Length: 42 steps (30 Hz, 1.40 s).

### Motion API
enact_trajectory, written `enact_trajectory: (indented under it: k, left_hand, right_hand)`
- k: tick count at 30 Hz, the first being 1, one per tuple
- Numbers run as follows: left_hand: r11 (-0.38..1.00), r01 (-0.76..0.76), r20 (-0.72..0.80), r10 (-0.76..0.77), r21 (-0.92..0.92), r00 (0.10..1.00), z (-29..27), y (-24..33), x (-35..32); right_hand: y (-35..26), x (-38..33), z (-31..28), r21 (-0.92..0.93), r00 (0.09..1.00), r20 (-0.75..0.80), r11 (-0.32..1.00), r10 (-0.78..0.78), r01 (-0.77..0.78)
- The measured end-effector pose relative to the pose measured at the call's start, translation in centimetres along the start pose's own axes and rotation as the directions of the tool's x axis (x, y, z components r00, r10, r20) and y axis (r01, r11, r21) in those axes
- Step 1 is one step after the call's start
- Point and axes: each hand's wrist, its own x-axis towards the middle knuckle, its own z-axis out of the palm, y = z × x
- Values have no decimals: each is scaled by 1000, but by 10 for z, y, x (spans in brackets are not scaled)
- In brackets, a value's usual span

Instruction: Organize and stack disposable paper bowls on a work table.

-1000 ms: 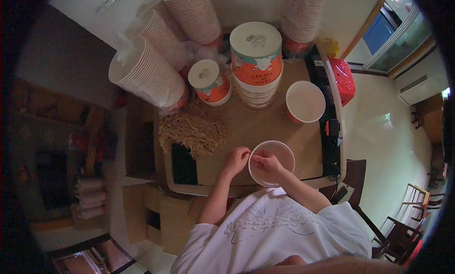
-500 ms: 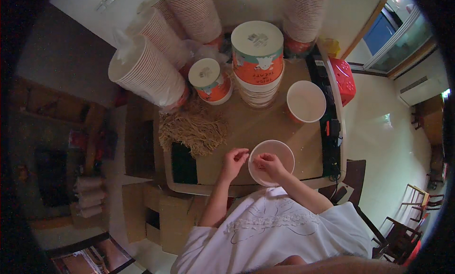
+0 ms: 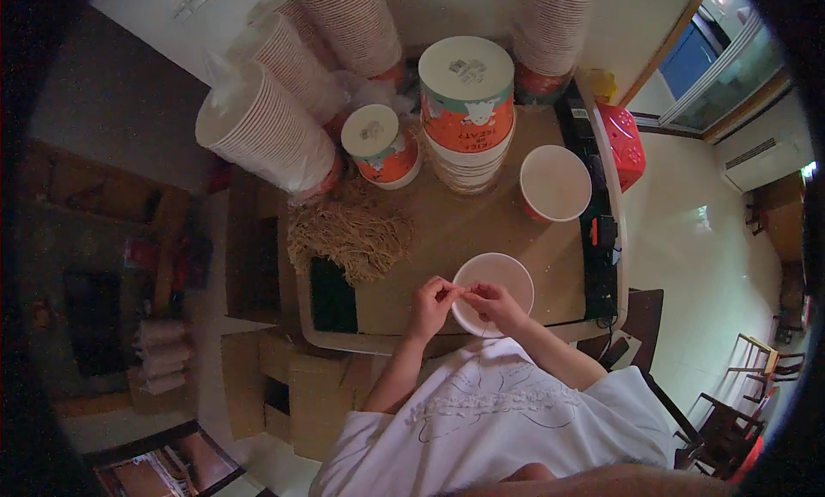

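Over the near rim of a white paper bucket [image 3: 516, 278], my left hand [image 3: 434, 306] and my right hand [image 3: 491, 306] meet at the fingertips, both closed in a pinch. Between them is what looks like a thin cord; a faint strand hangs below my right hand, inside the bucket. The bucket stands upright with its mouth facing up, close to the table's front edge. To the left of my hands lies a heap of tan cords [image 3: 357, 235]. My fingers cover most of what they pinch.
Upside-down orange printed buckets form a tall stack [image 3: 467, 110], beside a smaller stack [image 3: 378, 149]. Another open bucket [image 3: 555, 183] stands at right. Wrapped stacks of white buckets [image 3: 266, 127] line the back. A power strip [image 3: 604, 230] and red stool [image 3: 620, 144] are at the right edge.
My left hand has moved right and up to my right hand, and its fingers now touch the right fingertips. My right hand has shifted slightly. The buckets have stayed put.
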Motion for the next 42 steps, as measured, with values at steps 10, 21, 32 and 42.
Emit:
enact_trajectory:
  k: [10, 21, 32, 42]
  left_hand:
    - [940, -185, -51, 207, 286, 977, 8, -2, 0]
    - [980, -30, -141, 59, 196, 988, 18, -10, -1]
    - [906, 333, 187, -291, -261, 938, 7, -8, -3]
    - [867, 389, 307, -296, -311, 905, -7, -13, 1]
  right_hand:
    - [19, 13, 0, -392, 920, 11, 845, -392, 365]
    - [16, 10, 3, -417, 914, -10, 832, -406, 365]
    - [12, 8, 1, -451, 893, 4, 797, -449, 403]
    - [6, 4, -1, -620, 884, 27, 686, -467, 381]
